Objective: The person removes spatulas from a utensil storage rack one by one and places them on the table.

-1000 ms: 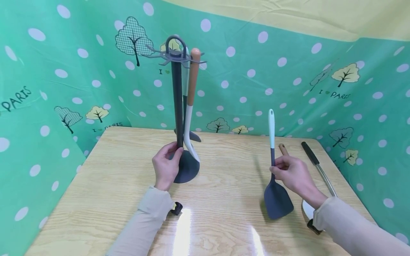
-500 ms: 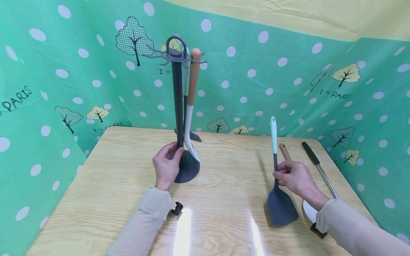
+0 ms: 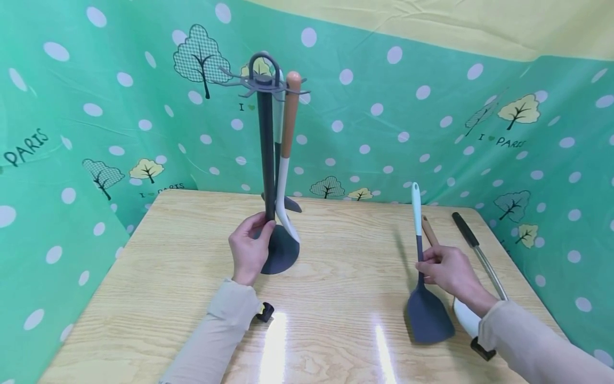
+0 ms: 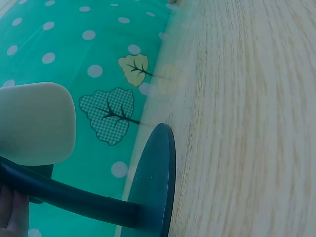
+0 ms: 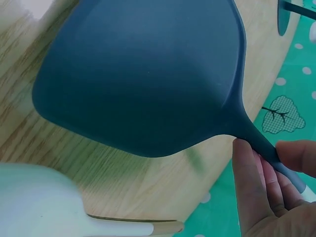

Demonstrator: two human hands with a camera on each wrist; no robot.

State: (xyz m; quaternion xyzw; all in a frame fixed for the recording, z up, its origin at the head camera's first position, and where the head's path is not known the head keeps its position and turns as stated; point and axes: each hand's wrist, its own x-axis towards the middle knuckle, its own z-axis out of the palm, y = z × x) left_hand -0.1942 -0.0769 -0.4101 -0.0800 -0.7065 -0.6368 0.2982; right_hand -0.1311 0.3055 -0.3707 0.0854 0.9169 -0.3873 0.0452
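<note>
Near its round base, my left hand point(image 3: 249, 248) holds the black pole of a utensil stand point(image 3: 266, 154). From the hook ring point(image 3: 263, 85) at the stand's top hangs a white utensil with a wooden handle point(image 3: 290, 117); its broad pale head point(image 4: 34, 123) shows in the left wrist view. Behind the pole hangs another utensil, mostly hidden, with a dark head point(image 3: 291, 205). Over on the right, my right hand point(image 3: 451, 272) pinches a spatula point(image 3: 430, 314) by its dark neck, thumb against fingers. Its light blue handle point(image 3: 416, 208) points up and its wide dark blade point(image 5: 148, 74) down, close over the table.
Beside the right forearm lies a white utensil point(image 3: 466, 317) with a wooden handle point(image 3: 430, 232), partly covered by that arm. Farther right lies a utensil with a black handle point(image 3: 464, 228) and metal shaft. A green patterned curtain point(image 3: 364, 106) backs the wooden table point(image 3: 336, 277).
My right hand has carried the spatula to the right and lower in the head view, nearer the white utensil. The left hand and the stand have stayed in place.
</note>
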